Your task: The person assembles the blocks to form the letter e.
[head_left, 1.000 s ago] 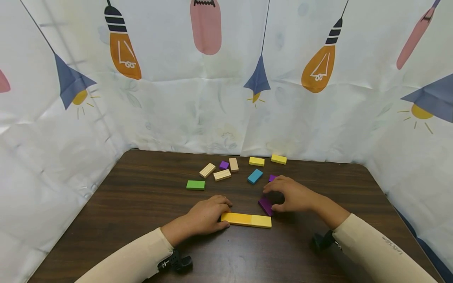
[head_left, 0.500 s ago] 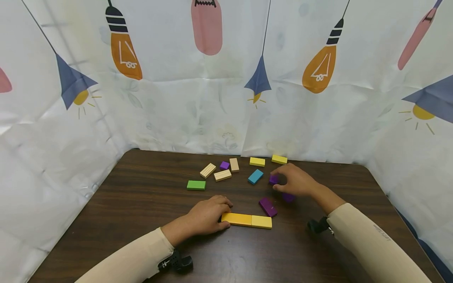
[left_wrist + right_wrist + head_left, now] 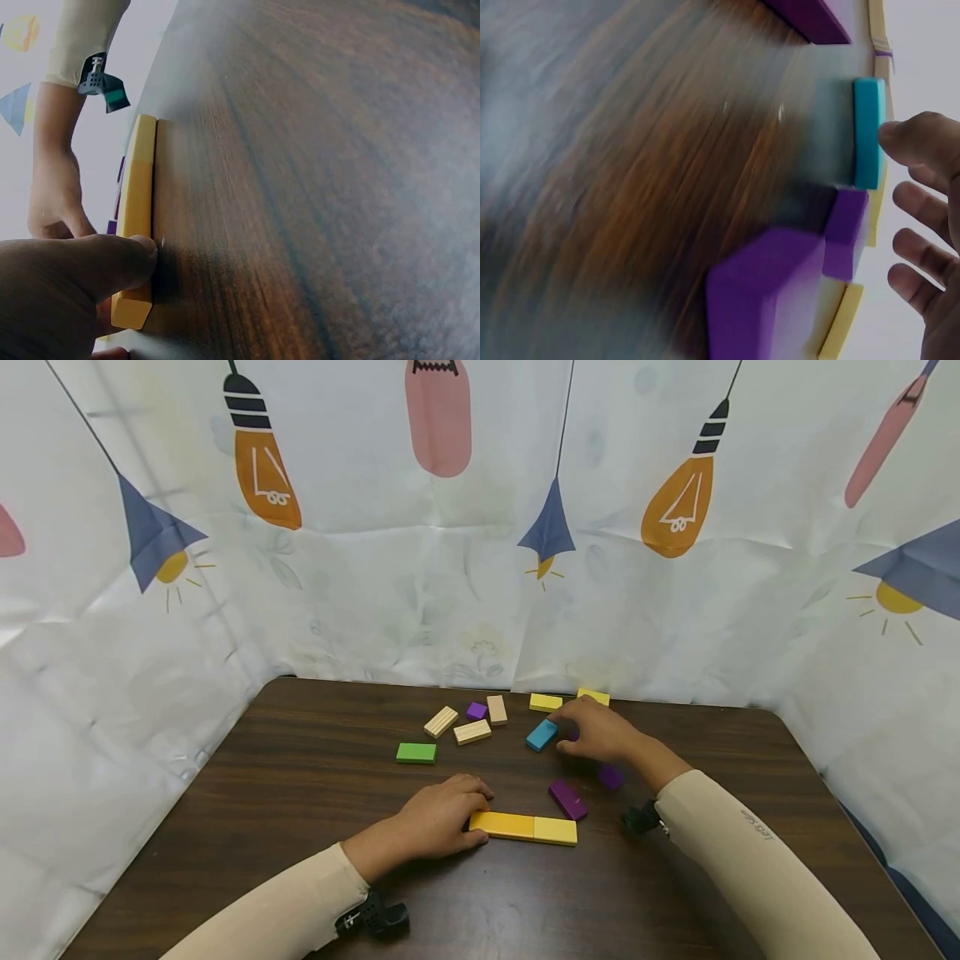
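My left hand (image 3: 441,817) pinches the left end of an orange-yellow block (image 3: 510,825), whose right end meets a lighter yellow block (image 3: 555,831). In the left wrist view, the thumb (image 3: 124,262) lies along the orange-yellow block's side. My right hand (image 3: 597,731) reaches over the blue block (image 3: 542,735), its fingers spread and loosely bent with nothing between them. Beneath that hand, a purple block is mostly hidden in the head view; it shows as a purple block (image 3: 845,232) in the right wrist view. A dark purple block (image 3: 567,799) lies just behind the yellow pair.
Another purple block (image 3: 611,776) lies under the right wrist. Two yellow blocks (image 3: 545,702) are at the table's back edge. Several plain wooden blocks (image 3: 472,732), a small purple block (image 3: 476,711) and a green block (image 3: 416,753) lie back left. A printed cloth hangs behind the table (image 3: 300,760).
My right hand has moved from beside the dark purple block, back over the purple blocks, then left to the blue block. The left hand has stayed on the orange-yellow block.
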`<state>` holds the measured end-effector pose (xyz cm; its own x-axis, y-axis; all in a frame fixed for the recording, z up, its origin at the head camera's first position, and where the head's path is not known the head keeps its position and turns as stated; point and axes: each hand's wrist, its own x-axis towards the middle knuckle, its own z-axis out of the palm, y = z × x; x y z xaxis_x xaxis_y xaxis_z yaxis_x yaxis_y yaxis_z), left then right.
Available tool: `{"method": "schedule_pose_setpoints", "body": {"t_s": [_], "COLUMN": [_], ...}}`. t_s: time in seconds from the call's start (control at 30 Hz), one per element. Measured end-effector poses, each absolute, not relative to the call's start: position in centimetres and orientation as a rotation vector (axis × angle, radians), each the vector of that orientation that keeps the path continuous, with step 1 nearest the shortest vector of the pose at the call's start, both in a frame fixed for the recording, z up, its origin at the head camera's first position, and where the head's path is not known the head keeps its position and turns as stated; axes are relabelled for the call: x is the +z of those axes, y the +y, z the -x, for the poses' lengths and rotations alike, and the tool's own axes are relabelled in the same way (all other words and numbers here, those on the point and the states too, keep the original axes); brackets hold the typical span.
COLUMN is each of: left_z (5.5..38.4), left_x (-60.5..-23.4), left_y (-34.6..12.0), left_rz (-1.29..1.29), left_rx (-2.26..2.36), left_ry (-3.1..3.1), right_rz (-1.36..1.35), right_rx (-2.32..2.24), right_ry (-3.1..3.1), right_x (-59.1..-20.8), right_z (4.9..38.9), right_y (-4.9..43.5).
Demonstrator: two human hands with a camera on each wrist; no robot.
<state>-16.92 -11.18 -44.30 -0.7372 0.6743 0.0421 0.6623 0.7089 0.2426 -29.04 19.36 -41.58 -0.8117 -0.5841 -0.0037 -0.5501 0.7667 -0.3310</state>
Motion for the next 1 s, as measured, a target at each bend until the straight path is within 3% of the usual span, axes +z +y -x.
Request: {"method": "schedule_pose_setpoints", "body": {"t_s": [0.23, 0.57, 1.0], "left_z": [16.9, 16.9, 16.9], "left_x": [-44.2, -44.3, -44.3], "left_y": [-11.1, -11.2, -11.2], "left_rz": [-1.115, -1.11, -1.107], "left_rx": [0.386, 0.381, 0.382], "left_ry": [2.854, 2.853, 2.854], "right_rz": [1.021, 0.916, 0.986], "right_rx": [-0.375, -0.304, -0.258], "right_ry": [2.843, 2.828, 2.843], "right_x": [-41.9, -41.5, -41.8], "right_z": [29.7, 30.3, 30.5], "right_y": [17.6, 16.2, 16.2]}}
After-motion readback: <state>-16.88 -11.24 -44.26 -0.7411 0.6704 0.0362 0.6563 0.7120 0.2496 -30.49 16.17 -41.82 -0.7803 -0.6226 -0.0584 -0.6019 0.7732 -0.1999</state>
